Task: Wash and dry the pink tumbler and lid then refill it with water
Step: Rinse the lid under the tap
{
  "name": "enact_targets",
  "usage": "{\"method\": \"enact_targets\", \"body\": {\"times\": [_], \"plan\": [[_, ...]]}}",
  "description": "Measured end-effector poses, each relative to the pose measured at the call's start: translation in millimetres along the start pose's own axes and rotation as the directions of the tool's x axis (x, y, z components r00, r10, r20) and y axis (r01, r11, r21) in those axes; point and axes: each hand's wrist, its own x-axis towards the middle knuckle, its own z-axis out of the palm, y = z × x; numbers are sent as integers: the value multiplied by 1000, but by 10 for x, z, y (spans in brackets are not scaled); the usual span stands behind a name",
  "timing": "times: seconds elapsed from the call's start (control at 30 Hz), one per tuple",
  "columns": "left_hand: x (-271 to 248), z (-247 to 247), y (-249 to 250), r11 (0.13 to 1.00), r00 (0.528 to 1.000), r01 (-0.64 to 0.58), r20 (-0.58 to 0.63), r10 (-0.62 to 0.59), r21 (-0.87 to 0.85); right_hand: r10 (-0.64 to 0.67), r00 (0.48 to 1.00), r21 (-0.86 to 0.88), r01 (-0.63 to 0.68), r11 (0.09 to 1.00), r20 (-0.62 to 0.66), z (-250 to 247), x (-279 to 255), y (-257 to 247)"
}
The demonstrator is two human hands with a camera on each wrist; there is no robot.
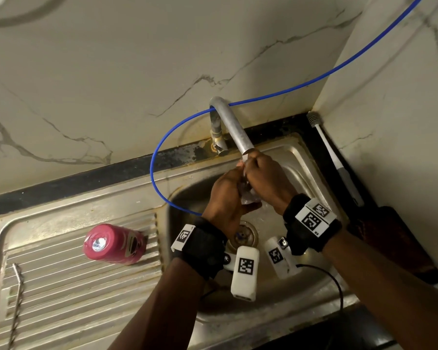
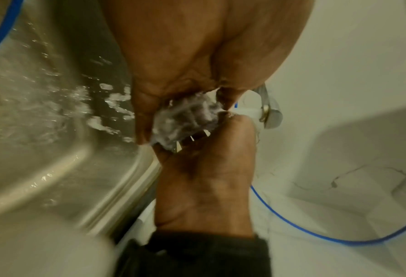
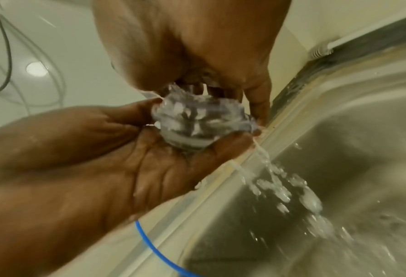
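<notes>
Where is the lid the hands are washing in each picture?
Head: the lid peeks out between both hands, under the tap spout, middle of the picture.
Left wrist: the lid sits at the centre, held at the fingertips, with water splashing over it.
Right wrist: the lid lies just above centre, in the left hand.
Shared landmark: the blue hose.

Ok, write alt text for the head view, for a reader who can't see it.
Both hands, left hand and right hand, hold a small lid under the tap over a steel sink. A pink tumbler stands upside down on the ridged drainboard to the left, apart from the hands.
</notes>
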Motion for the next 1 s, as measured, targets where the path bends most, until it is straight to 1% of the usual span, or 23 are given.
{"method": "enact_targets", "body": {"times": [0.1,0.17,0.23,0.33,0.4,0.47,0.53,0.7,0.77,0.83,0.93,1.0], "plan": [[5,7,57,1000,999,26,-30,-27,-4,-105,994,-6,106,994,26,37,-68,33],[5,17,61,1000,999,24,-43,-24,11,-128,992,14,128,992,-13,40,-57,41],[4,19,34,1000,998,16,-57,-15,19,-112,991,40,115,993,-71,48,-6,50],[10,21,-17,1000,998,2,-58,-1,4,-41,991,121,56,991,-126,40,87,48],[-2,14,-31,1000,997,-3,-71,1,-15,-2,995,219,25,975,-103,9,127,74],[-9,-2,-20,999,997,-6,-77,3,-46,7,999,320,10,947,-52,-12,137,105],[-13,-16,-1,996,997,7,-82,-15,-92,-14,999,349,28,937,-43,-20,138,181],[29,-88,105,960,993,61,-78,-85,-273,-192,981,306,184,934,-4,23,-27,441],[55,-107,120,954,992,78,-70,-102,-289,-233,971,313,203,928,60,42,-115,508],[52,-79,121,963,987,83,-113,-115,-256,-243,965,318,202,926,97,71,-155,512],[18,1,95,967,985,66,-139,-103,-247,-255,967,192,250,949,3,124,-145,461],[-5,16,91,971,986,45,-144,-80,-235,-259,965,109,261,959,-35,142,-110,421]]}}
